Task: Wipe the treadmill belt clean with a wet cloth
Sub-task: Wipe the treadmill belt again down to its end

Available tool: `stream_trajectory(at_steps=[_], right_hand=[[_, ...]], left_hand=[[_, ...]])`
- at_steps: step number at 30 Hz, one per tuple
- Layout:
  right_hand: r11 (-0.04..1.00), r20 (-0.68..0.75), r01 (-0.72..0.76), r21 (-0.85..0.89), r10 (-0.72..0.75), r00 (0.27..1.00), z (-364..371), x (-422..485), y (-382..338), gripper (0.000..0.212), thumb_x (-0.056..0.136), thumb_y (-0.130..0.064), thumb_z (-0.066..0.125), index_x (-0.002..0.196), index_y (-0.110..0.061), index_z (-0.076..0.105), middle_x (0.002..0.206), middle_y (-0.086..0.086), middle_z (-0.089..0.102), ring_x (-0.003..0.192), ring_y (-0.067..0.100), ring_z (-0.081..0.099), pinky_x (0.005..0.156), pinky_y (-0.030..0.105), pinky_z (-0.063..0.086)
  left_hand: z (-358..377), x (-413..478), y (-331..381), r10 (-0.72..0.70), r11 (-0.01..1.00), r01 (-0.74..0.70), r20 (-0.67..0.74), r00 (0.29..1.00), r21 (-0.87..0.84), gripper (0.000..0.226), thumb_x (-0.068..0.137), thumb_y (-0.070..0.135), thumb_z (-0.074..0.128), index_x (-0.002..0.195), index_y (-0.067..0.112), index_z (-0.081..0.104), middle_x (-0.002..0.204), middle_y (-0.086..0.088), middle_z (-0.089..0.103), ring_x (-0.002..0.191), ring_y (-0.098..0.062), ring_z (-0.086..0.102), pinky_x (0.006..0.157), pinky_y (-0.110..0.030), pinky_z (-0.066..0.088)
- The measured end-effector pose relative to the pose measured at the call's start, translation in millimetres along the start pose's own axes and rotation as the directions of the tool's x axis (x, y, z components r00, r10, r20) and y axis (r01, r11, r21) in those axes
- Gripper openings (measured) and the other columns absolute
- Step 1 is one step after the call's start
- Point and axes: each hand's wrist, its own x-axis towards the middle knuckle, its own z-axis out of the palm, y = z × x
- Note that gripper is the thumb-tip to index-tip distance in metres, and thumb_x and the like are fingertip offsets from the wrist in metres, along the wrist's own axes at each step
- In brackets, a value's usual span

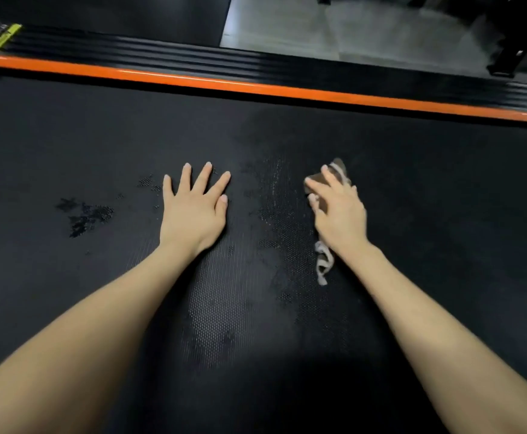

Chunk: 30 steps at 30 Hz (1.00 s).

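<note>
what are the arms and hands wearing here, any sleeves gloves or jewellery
Nothing worn shows. The left hand and right hand are bare, with no gloves, rings or watch visible. The left forearm and right forearm are uncovered down to the frame edge, so no sleeve appears. The fingernails look short and unpainted.

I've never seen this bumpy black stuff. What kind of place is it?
Probably a gym. The bumpy black surface is a treadmill belt with an orange side strip. The right hand holds a cloth on it, and black equipment stands on the grey floor beyond.
</note>
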Motion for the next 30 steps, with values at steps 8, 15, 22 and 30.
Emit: stream_trajectory(at_steps=[8,15,22,30], right_hand=[[0.88,0.219,0.461,0.113,-0.475,0.853,-13.9,-149.0,-53.7,0.039,0.084,-0.017,0.06,0.122,-0.027,0.062,0.143,0.005,0.046,0.131,0.036,0.041,0.107,0.056,0.026],[0.999,0.113,-0.013,0.032,0.009,0.994,-36.7,-137.4,-14.5,0.036,0.092,-0.013,0.054,0.126,-0.023,0.059,0.146,0.005,0.041,0.136,0.031,0.034,0.112,0.057,0.021],[0.932,0.266,0.298,0.206,-0.347,0.899,-7.9,-170.7,-104.3,0.031,0.089,-0.024,0.048,0.114,-0.026,0.067,0.139,0.004,0.05,0.135,0.031,0.035,0.107,0.063,0.025],[0.954,0.017,0.18,0.24,-0.189,0.982,-103.4,-183.1,-34.0,0.047,0.09,-0.034,0.045,0.136,-0.028,0.047,0.144,0.001,0.044,0.134,0.021,0.04,0.111,0.046,0.031]], left_hand=[[-11.3,-3.6,1.8,0.002,1.0,-0.002,0.047,0.999,-0.012,0.049,0.101,0.039,0.02,0.15,0.031,0.021,0.159,0.0,0.014,0.146,-0.03,0.004,0.116,-0.053,0.0],[-35.7,-98.3,-22.0,0.067,0.997,-0.068,-0.011,0.998,-0.029,0.056,0.096,0.05,0.013,0.148,0.034,0.026,0.157,-0.003,0.02,0.145,-0.034,0.009,0.114,-0.057,0.0],[-21.6,-154.5,-53.7,-0.02,0.999,0.017,0.066,0.998,0.041,0.059,0.094,0.052,0.005,0.148,0.036,0.023,0.158,-0.002,0.018,0.145,-0.035,0.008,0.112,-0.062,0.002],[-22.0,-155.1,-51.7,-0.02,1.0,0.02,0.032,0.999,0.003,0.059,0.094,0.052,0.006,0.148,0.036,0.025,0.157,-0.002,0.02,0.145,-0.034,0.007,0.113,-0.059,-0.001]])
